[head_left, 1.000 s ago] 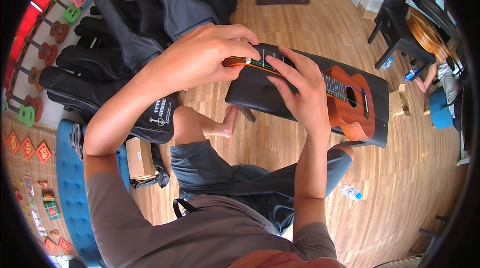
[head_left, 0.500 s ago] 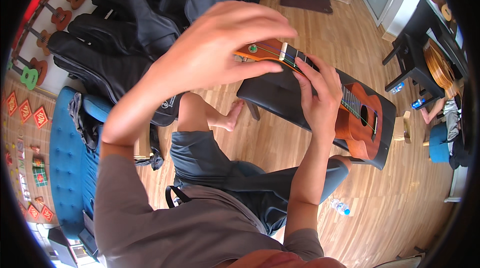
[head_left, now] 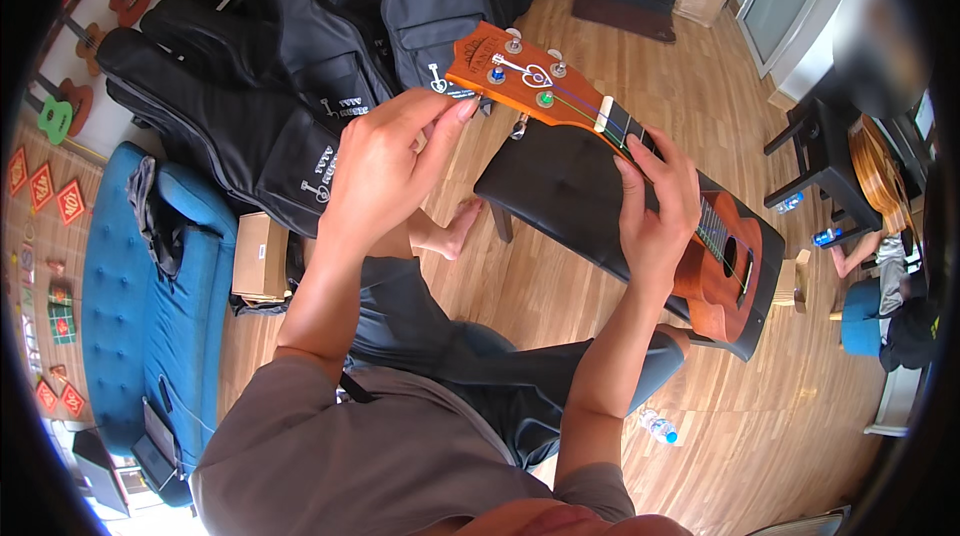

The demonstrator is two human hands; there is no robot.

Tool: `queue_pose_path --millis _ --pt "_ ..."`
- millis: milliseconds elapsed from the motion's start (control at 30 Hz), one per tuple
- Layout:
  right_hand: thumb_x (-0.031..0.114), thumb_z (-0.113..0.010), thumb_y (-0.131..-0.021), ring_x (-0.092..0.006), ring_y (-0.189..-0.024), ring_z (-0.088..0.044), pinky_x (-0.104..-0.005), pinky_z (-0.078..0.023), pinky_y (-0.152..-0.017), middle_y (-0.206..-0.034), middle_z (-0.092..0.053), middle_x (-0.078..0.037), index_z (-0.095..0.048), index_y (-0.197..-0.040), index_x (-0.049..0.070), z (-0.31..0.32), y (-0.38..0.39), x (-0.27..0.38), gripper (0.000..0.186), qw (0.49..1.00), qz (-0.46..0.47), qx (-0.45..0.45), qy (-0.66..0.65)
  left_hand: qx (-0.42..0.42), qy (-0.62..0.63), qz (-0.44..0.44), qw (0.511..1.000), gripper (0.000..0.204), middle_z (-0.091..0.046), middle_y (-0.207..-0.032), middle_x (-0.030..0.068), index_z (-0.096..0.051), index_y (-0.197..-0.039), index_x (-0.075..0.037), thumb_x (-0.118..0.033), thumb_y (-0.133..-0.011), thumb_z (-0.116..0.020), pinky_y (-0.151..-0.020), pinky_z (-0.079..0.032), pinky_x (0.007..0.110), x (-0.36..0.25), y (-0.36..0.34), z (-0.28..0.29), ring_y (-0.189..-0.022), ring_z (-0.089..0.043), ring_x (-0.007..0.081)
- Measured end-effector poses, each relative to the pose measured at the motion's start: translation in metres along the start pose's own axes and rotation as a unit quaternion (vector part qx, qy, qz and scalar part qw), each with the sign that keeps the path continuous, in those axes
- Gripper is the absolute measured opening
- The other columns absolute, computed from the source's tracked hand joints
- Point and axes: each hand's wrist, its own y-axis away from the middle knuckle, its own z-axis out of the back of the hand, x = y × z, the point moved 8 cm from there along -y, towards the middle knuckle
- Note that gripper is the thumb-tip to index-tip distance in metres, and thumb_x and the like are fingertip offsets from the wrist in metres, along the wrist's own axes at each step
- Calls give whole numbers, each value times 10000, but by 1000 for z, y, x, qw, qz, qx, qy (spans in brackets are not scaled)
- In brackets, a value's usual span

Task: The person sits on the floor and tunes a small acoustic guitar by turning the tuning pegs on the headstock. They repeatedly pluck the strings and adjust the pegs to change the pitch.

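A wooden ukulele lies slanting on a black padded bench, its headstock raised toward the upper left, with coloured strings, tuning pegs and a white nut. My left hand is at the headstock's lower left edge, thumb and forefinger pinched close by a tuner; what they grip is hidden. My right hand holds the neck just below the nut, its fingers on the strings.
Black instrument cases crowd the upper left, beside a blue sofa and cardboard boxes. Small ukuleles hang on the left wall. A water bottle lies on the floor. At right stand a black stool, a guitar and a seated person's leg.
My left hand has come down and leftward from over the headstock to its edge, uncovering the pegs. My right hand and the neck have shifted slightly right and down.
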Motion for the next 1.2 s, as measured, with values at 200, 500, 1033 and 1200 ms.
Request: queue_pose_path --millis 200,500,1033,1200 --pt "27 -811 -837 -328 -1017 -696 -407 -543 -858 -1150 -732 -133 -742 -1066 61 0 0 3 242 1000 -1 -14 -18 -7 163 72 984 347 -659 -760 70 -665 -925 45 -252 -1086 -587 -577 -447 280 18 4 -18 -616 -570 143" --pt "30 -820 -830 -326 -1011 -698 -404 -545 -851 -1150 -734 -131 -741 -1053 54 -1 0 6 238 999 -1 -18 -40 -179 99 51 978 258 -655 -814 77 -699 -977 -28 -250 -920 -818 -617 -491 299 17 12 1 -724 -628 173" --pt "47 -831 -820 -320 -994 -703 -397 -547 -843 -1154 -737 -139 -741 -1039 57 6 1 1 237 999 -4 -11 -41 49 -16 -237 970 634 -587 -1442 108 -691 -1262 -88 28 -659 -847 -1076 -508 453 -47 -27 2 -1380 -542 347" --pt "48 -830 -822 -321 -999 -706 -400 -550 -844 -1152 -740 -139 -740 -1033 55 7 0 2 230 999 -8 -9 -43 6 -49 -259 965 531 -671 -1309 109 -710 -1163 -56 47 -663 -856 -970 -577 410 -33 -32 0 -1251 -641 320"
